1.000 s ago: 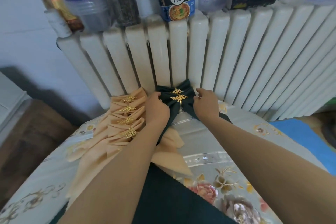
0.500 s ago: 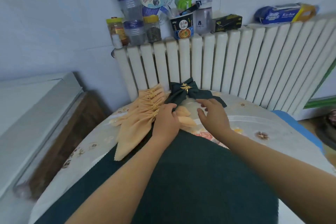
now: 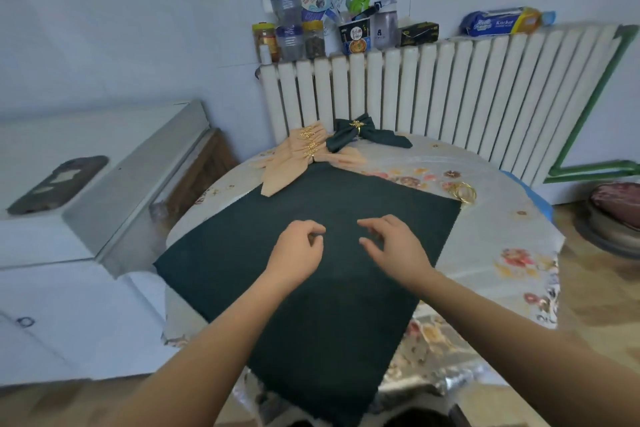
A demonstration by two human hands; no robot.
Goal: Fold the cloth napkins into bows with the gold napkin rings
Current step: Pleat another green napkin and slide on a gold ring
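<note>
Both hands hover over the flat dark green napkin (image 3: 311,270) spread on the table (image 3: 519,270). The left hand (image 3: 294,253) and right hand (image 3: 394,246) have loosely curled fingers, holding nothing. Loose gold rings (image 3: 462,192) sit at the napkin's far right corner. Farther back, a finished green bow (image 3: 360,135) lies beside the peach bows (image 3: 304,152), near the radiator (image 3: 450,90).

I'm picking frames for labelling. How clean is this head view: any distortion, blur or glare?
Head view: wide-angle bend curves the radiator top; soft blur throughout, so the spare rings lack detail; glare on the glossy table cover near the front edge; even, bluish light, faint shadows under the left hand and right hand.
</note>
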